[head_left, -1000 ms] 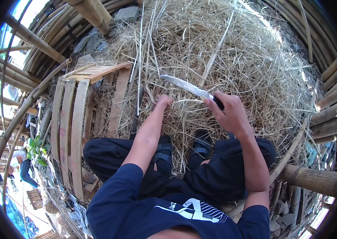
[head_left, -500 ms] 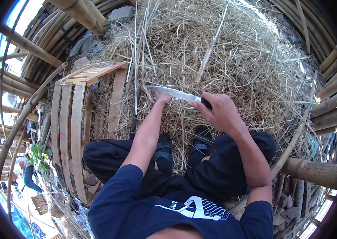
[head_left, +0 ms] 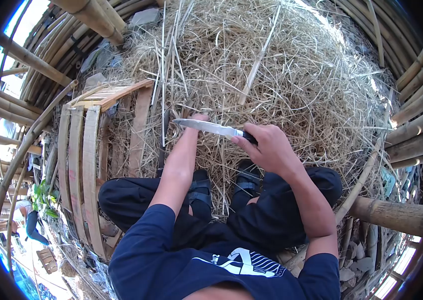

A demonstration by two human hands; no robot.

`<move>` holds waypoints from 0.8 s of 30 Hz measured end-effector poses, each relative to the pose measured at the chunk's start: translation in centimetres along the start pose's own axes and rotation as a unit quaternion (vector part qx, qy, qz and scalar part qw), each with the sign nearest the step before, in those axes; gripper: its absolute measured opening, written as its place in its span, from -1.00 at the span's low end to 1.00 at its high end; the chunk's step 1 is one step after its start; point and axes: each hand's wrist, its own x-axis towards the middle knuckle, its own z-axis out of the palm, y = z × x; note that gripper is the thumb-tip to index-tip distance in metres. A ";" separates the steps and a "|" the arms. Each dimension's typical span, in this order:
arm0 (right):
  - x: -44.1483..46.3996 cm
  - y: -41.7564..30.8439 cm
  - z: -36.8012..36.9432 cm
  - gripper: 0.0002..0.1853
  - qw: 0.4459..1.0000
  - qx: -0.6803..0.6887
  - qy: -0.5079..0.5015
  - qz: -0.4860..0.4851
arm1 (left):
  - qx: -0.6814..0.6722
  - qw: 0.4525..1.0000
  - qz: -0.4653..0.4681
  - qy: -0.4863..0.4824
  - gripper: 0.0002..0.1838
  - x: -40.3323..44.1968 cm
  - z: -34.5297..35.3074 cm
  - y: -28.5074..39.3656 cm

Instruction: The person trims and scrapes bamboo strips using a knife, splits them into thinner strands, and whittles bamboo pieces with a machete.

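My right hand (head_left: 266,145) is closed round the black handle of a knife (head_left: 206,127). The blade points left and lies across the view of my left wrist; whether it touches the skin cannot be told. Beyond the blade, my left hand (head_left: 201,117) reaches down to the pile of pale shavings (head_left: 291,95). Its fingers are mostly hidden, and what they hold, if anything, does not show. A flat pale strip (head_left: 254,72) lies on the shavings ahead of my hands.
A slatted wooden crate (head_left: 90,165) stands at the left. Thin long strips (head_left: 164,75) lie past its right side. A thick bamboo pole (head_left: 396,216) is at the right. Bamboo rails surround the place, and a person (head_left: 30,220) is outside at the far left.
The knife has moved left and down with my right hand, and its blade now crosses in front of my left wrist. My left hand has shifted slightly left and forward.
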 end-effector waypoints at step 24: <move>-0.7 -0.9 -0.1 -0.59 0.999 0.009 -0.032 -0.019 | 0.045 0.991 -0.002 -0.124 -0.75 2.7 -1.3 -2.2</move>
